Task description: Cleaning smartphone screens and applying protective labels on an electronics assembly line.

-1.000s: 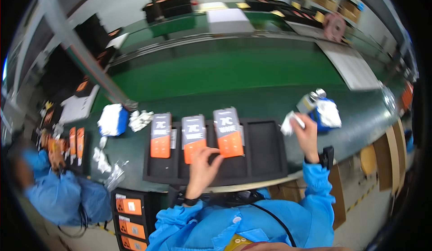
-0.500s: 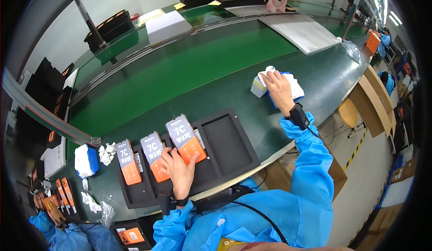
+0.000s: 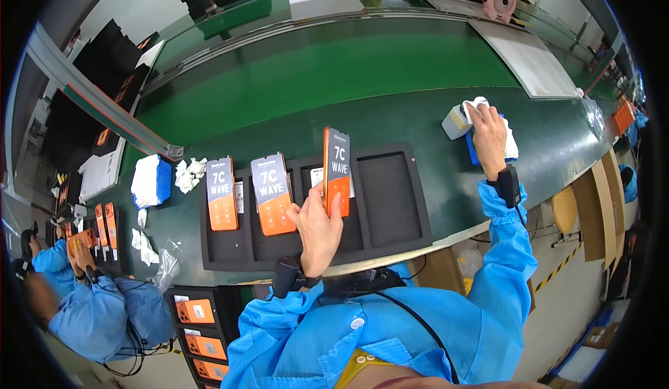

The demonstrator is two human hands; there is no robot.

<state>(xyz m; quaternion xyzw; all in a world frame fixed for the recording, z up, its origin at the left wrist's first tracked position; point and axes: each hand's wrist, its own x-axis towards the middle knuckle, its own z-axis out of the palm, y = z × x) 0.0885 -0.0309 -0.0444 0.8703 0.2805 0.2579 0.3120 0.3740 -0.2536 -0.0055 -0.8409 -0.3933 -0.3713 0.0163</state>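
A black compartmented tray lies on the green bench in front of me. An orange smartphone with a grey-and-orange front film is tilted up from the tray, its orange side edge showing. My left hand grips its lower end between thumb and fingers. Left of it, two similar phones, a middle phone and a left phone, lie face up across the tray's compartments. Farther right, my right hand pinches a white wipe at the top of a small whitish bottle. Beside the bottle stands a blue box of white wipes.
Another blue box of wipes and crumpled wipes sit left of the tray. A person in blue handles an orange phone at far left. Below, a stacked tray holds orange phones. A white board lies at back right.
My left hand has turned the right-hand phone up, so its side edge shows. My right hand stays by the bottle with the wipe. The whole view has shifted.
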